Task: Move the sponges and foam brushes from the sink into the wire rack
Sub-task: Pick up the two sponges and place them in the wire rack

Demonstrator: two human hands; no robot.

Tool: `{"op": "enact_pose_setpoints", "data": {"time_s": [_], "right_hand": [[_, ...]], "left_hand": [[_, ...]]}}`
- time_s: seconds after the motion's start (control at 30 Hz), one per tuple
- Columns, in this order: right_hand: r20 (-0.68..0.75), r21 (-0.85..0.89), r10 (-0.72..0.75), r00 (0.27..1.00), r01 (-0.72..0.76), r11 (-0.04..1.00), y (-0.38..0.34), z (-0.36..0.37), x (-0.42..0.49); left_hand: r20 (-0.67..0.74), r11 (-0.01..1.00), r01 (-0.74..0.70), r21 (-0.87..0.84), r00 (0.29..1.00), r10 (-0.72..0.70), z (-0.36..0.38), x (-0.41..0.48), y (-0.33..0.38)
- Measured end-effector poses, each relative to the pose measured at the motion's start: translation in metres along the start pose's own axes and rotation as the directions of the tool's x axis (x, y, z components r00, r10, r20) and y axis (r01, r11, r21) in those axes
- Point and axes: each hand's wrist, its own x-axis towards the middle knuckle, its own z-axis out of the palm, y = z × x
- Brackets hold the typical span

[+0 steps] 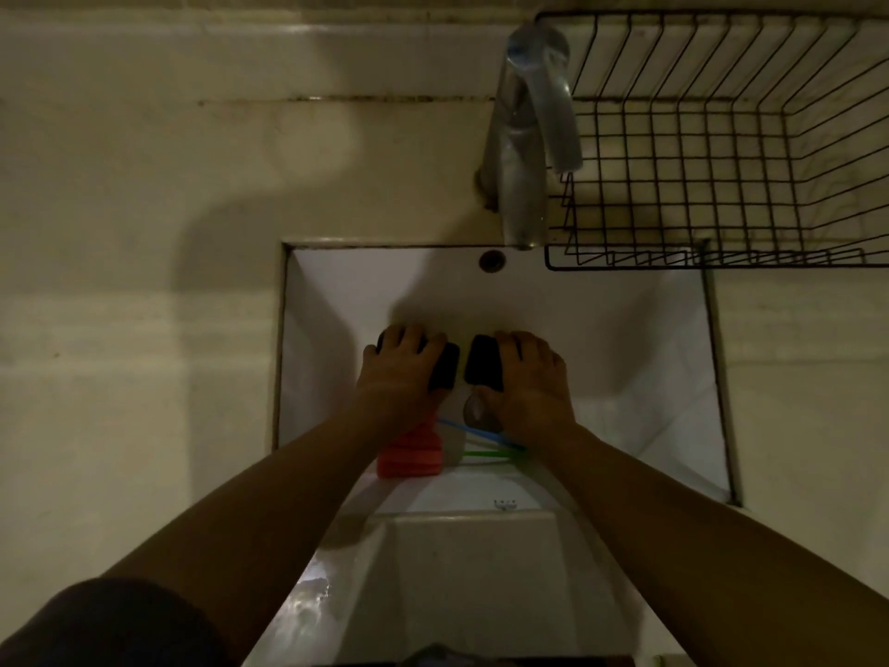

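Both my hands are down in the white sink [640,358]. My left hand [399,373] is closed over a black sponge [445,368], and my right hand [531,387] is closed over a second black sponge [483,363]. The two sponges sit side by side near the sink's middle. A red sponge [411,454] lies under my left wrist. Blue and green brush handles [486,447] stick out from under my right wrist; their foam heads are hidden. The black wire rack [721,175] stands on the counter at the upper right, with nothing in it.
A metal faucet [524,137] rises behind the sink, its spout close to the rack's left end. The drain [478,411] shows between my hands. An overflow hole [491,260] is in the back wall. Pale countertop [144,281] spreads to the left.
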Motion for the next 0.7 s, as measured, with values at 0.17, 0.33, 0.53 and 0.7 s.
{"op": "enact_pose_setpoints", "data": {"time_s": [0.17,0.33,0.53,0.7], "right_hand": [[-0.003,-0.011,-0.064,0.998,0.064,0.998,0.006,-0.020,-0.014],[-0.003,0.010,-0.045,0.999,0.045,0.999,0.005,-0.040,-0.030],[-0.048,-0.009,-0.064,0.997,0.064,0.998,-0.001,-0.059,-0.056],[-0.082,-0.025,-0.127,0.989,0.125,0.992,-0.005,-0.079,-0.071]], "left_hand": [[-0.009,0.999,0.006,-0.042,1.000,-0.006,-0.010,-0.015,0.007],[-0.096,0.999,-0.046,-0.006,0.994,0.045,-0.028,-0.029,0.020],[-0.131,0.997,-0.077,-0.020,0.989,0.074,-0.045,-0.044,0.026],[-0.130,0.986,-0.076,-0.150,0.990,0.056,-0.065,-0.059,0.032]]}}
